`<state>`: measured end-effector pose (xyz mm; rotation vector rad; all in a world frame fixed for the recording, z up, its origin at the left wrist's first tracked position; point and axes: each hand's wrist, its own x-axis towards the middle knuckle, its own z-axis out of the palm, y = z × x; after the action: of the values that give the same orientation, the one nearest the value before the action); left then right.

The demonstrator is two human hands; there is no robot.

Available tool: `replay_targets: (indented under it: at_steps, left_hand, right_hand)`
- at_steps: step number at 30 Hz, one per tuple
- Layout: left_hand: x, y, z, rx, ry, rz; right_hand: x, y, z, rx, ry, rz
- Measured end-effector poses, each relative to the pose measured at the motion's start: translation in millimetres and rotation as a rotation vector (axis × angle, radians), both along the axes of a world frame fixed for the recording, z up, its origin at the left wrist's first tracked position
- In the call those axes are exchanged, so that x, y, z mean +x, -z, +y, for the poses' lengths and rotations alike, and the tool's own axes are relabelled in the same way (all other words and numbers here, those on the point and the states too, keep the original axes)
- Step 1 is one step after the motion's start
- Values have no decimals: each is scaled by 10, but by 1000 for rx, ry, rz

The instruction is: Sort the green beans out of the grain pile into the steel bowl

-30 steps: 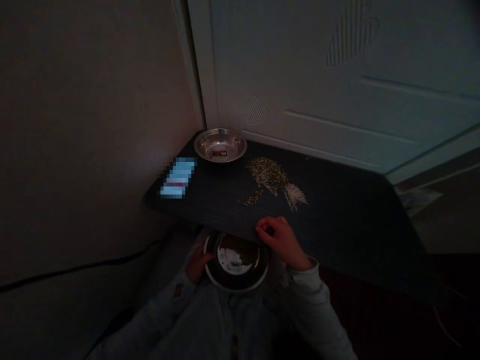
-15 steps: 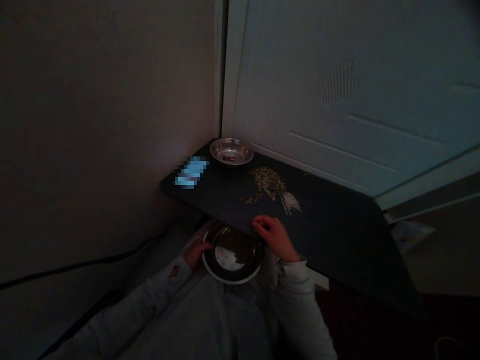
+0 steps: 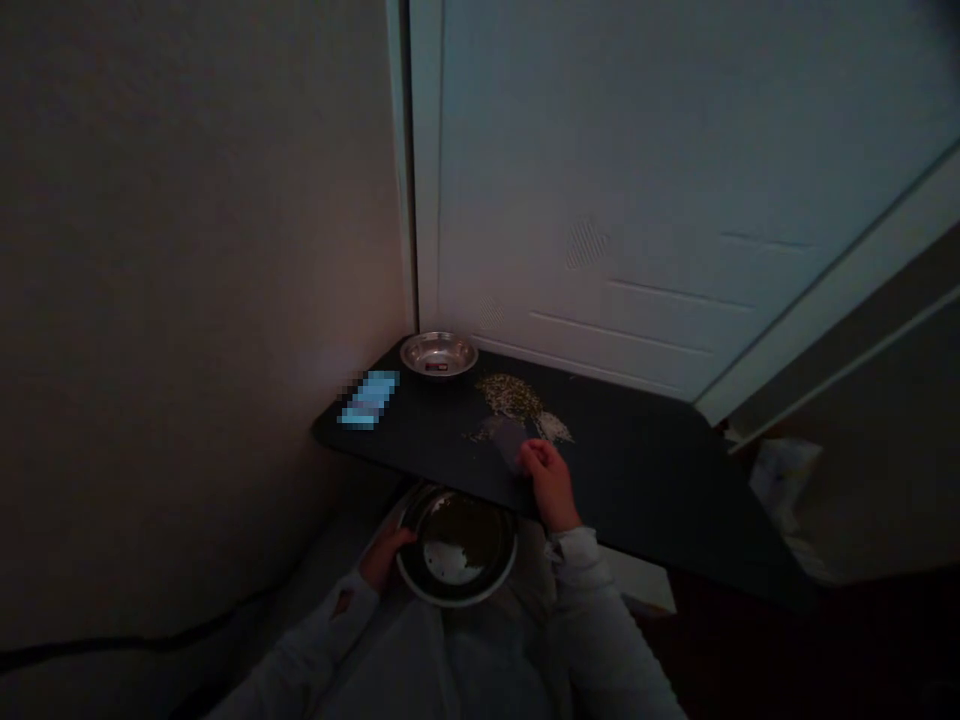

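My left hand (image 3: 384, 558) grips the left rim of a bowl (image 3: 451, 602) in my lap, just under the table's front edge. Dark greenish grains cover part of its shiny bottom. Over the dark table (image 3: 637, 470), my right hand (image 3: 551, 482) pinches a flat, greyish-purple card-like piece (image 3: 510, 445). The card's far end is at a small scatter of grains. Behind it lies a pile of mixed green and pale grains (image 3: 510, 393), with a small patch of whitish grains (image 3: 554, 428) to its right.
A shallow steel bowl (image 3: 439, 352) with a dark label inside stands at the table's back left corner. Left of it glows a blurred, lit screen (image 3: 370, 400). A wall closes off the left, and a white panelled door (image 3: 525, 200) rises behind the table. The room is dim.
My right hand has moved from the table's front edge onto the tabletop, and the card now shows, reaching the grains. My left hand stays on the bowl. The view has tilted up.
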<state>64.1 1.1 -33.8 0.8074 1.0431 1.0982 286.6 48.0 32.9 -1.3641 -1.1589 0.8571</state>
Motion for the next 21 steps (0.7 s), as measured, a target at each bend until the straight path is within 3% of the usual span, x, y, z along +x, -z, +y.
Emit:
replay_targets:
  at_steps: [4,12,17,21]
  left_hand:
    - [2,-11,7,-162,47,-49]
    - [24,-52,9,-187,16,-92]
    - [20,-15,12,-182,6,-104]
    - [10,21,28,-204,12,-98]
  right_hand:
    - [-19,7,-14,-22,-26,-23]
    - [-119,-22,-98,-27,-255,-344]
    - [-139,-22,-117,-2,-37,-534]
    - [4,-3,-143,-62,153,-577]
